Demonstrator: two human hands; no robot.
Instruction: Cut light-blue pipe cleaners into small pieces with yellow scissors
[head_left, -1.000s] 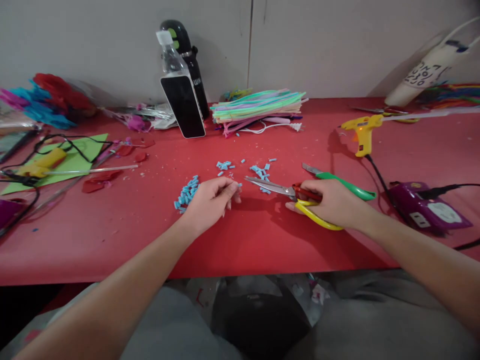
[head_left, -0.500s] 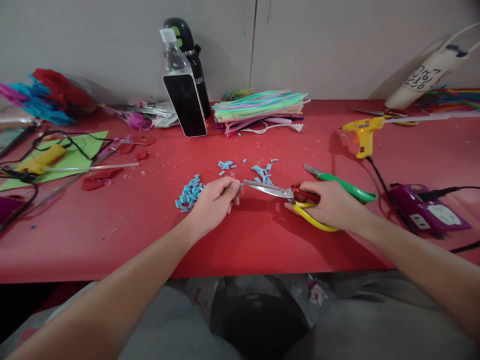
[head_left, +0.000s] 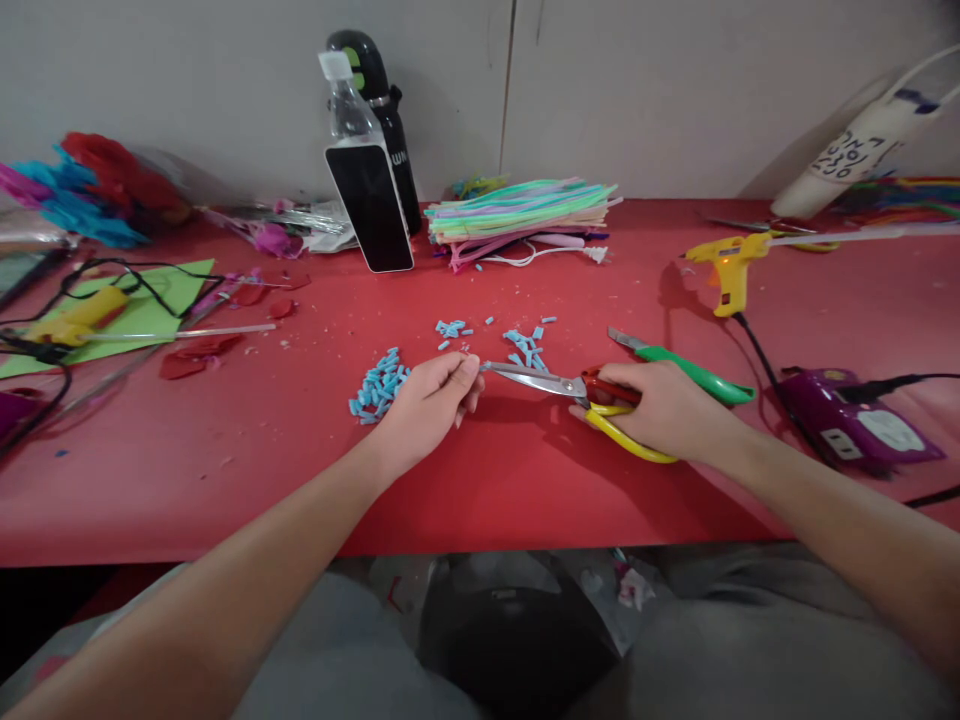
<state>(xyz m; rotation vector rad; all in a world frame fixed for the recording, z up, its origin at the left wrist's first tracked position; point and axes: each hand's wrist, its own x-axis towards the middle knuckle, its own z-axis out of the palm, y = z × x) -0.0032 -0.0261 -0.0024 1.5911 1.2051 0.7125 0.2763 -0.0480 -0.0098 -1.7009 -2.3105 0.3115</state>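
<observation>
Scissors meeting pinched fingers over a red tabletop (head_left: 487,480).
Right hand (head_left: 667,408) grips one pair of scissors (head_left: 577,392); their tips touch the left hand (head_left: 431,402), fingers pinched together. Two clusters of blue cut pieces (head_left: 377,385) lie just beyond.

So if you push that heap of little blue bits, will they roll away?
Probably they scatter: the little blue bits lie loose on the red table, and strays are already spread about. They look like tiny, light cut pieces, so some may roll.
</observation>
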